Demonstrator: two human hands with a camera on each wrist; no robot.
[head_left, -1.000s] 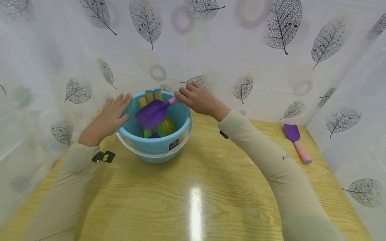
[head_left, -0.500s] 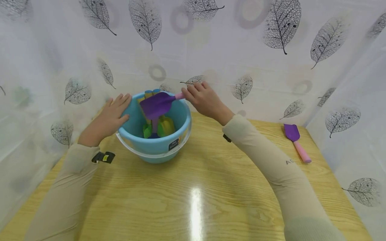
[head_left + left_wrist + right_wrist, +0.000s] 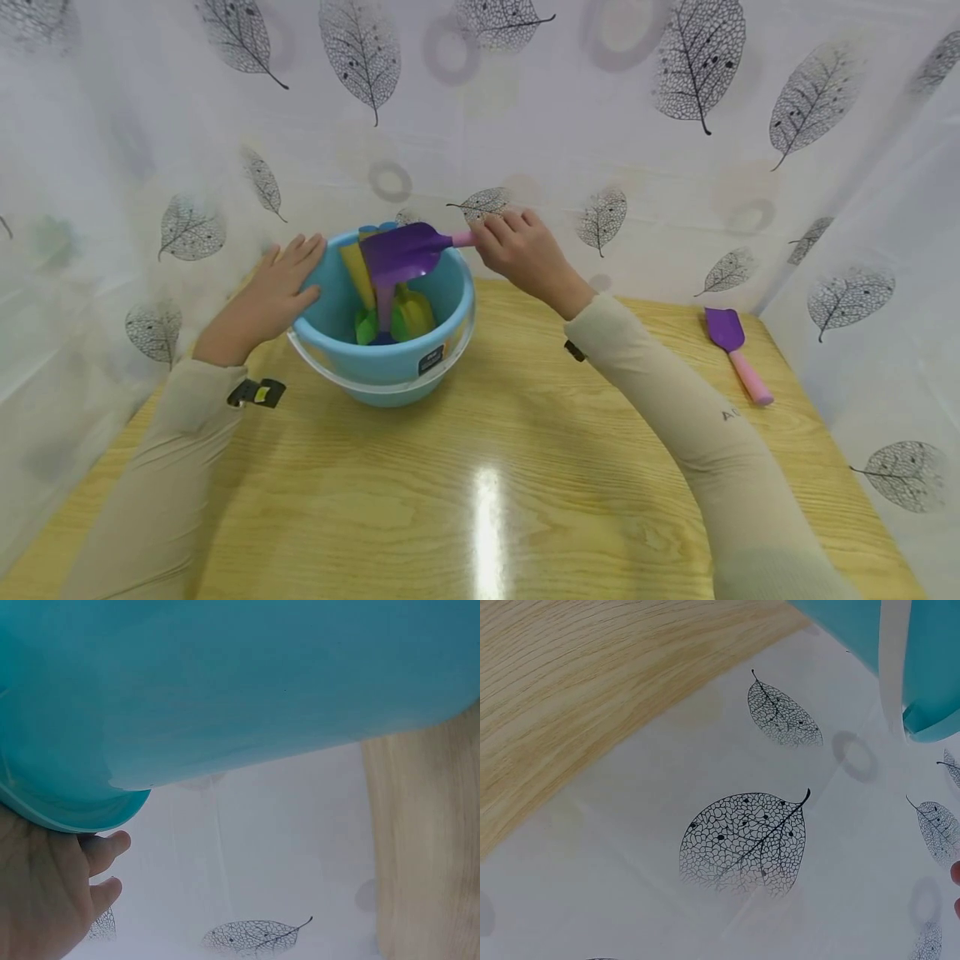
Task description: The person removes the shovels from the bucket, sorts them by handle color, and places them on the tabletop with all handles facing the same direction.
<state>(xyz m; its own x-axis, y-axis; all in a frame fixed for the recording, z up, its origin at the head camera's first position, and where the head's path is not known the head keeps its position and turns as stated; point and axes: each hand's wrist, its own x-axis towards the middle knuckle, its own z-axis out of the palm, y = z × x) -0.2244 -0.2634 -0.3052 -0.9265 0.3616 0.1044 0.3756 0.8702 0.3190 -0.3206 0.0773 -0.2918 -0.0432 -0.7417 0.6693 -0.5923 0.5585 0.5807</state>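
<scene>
A blue bucket (image 3: 375, 353) with a white handle stands on the wooden table at the left. My left hand (image 3: 262, 300) rests on the bucket's left rim, fingers straight; the left wrist view shows that hand (image 3: 45, 892) against the rim. With my right hand (image 3: 525, 258) I grip the pink handle of a purple toy shovel (image 3: 408, 250), its blade over the bucket's mouth. Inside the bucket are yellow-handled pieces (image 3: 357, 275) with blue ends, green parts (image 3: 366, 327) and a yellow rounded piece (image 3: 417, 315). Only fingertips of the right hand show in the right wrist view.
A second purple shovel (image 3: 738, 354) with a pink handle lies at the table's right side. A white leaf-patterned curtain (image 3: 525, 125) hangs behind and along both sides of the wooden table (image 3: 570, 467).
My right hand has moved right, drawing the shovel with it, so its blade sits higher and further toward the bucket's back. My left hand and the bucket have stayed in place.
</scene>
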